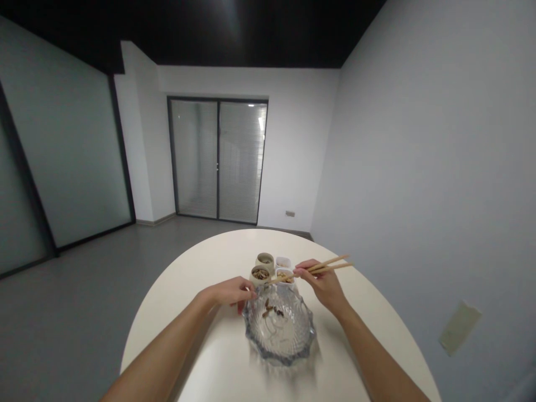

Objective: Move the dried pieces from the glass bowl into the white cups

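My right hand [322,282] grips a pair of wooden chopsticks [318,268], their tips reaching a small white dish [286,275]. My left hand [232,291] pinches the rim of the cut-glass bowl [280,329], which sits on the round white counter [209,346]. Two small cups [262,268] stand just behind the bowl.

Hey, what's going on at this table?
A person sits at a round white table. Their right hand holds chopsticks, the tips reaching into a small white dish behind a glass bowl. Their left hand rests at that bowl's rim. A few dark bits of food lie in the bowl. Two small cups with dark food and another white dish stand just beyond it.
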The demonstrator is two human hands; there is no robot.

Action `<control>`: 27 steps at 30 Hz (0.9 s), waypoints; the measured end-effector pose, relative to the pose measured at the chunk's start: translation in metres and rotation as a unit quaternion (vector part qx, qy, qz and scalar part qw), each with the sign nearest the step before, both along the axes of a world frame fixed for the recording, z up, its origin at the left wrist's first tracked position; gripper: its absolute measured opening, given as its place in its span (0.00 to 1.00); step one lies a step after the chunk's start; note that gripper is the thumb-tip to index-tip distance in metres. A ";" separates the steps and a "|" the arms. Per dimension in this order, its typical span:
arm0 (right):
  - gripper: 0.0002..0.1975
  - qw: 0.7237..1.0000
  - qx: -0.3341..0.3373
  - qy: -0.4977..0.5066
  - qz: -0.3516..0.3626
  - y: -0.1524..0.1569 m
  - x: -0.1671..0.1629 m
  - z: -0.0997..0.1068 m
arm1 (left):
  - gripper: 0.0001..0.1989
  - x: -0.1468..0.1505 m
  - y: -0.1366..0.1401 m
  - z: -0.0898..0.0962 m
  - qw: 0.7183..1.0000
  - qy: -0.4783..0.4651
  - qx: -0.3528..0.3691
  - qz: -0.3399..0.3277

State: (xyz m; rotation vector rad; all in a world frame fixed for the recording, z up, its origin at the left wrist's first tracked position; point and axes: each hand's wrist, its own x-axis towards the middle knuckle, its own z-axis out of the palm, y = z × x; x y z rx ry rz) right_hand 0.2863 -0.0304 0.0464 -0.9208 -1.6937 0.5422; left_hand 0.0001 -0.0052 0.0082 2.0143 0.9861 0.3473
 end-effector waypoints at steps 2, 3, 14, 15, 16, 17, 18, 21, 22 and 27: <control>0.12 0.998 -0.036 -0.027 0.041 -0.003 0.003 0.004 | 0.16 0.000 0.000 -0.001 1.000 0.002 -0.002 0.005; 0.12 0.996 -0.049 -0.038 0.058 -0.005 0.004 0.006 | 0.16 0.001 0.000 -0.001 1.000 0.002 -0.003 0.004; 0.13 0.986 -0.087 -0.089 0.109 -0.006 0.002 0.001 | 0.17 0.000 0.000 0.000 1.000 0.013 0.001 0.002; 0.13 0.986 -0.087 -0.093 0.110 -0.005 0.003 -0.001 | 0.17 -0.001 0.000 0.000 1.000 0.013 0.000 0.002; 0.13 0.986 -0.087 -0.095 0.110 -0.005 0.003 -0.003 | 0.17 -0.001 0.001 -0.001 1.000 0.011 0.001 0.001; 0.14 0.985 -0.086 -0.097 0.110 -0.004 0.003 -0.004 | 0.17 -0.001 0.001 -0.002 1.000 0.009 0.001 0.000; 0.14 0.985 -0.086 -0.100 0.111 -0.005 0.002 -0.004 | 0.17 -0.001 0.002 -0.002 1.000 0.008 0.001 -0.001; 0.15 0.983 -0.083 -0.108 0.119 -0.006 0.001 -0.004 | 0.17 -0.001 0.002 -0.003 1.000 0.008 -0.003 0.005; 0.15 0.983 -0.083 -0.109 0.122 -0.007 0.001 -0.003 | 0.17 -0.001 0.002 -0.003 1.000 0.008 -0.005 0.007; 0.14 0.984 -0.081 -0.109 0.119 -0.009 0.001 -0.001 | 0.18 -0.001 0.003 -0.004 1.000 0.006 -0.004 0.004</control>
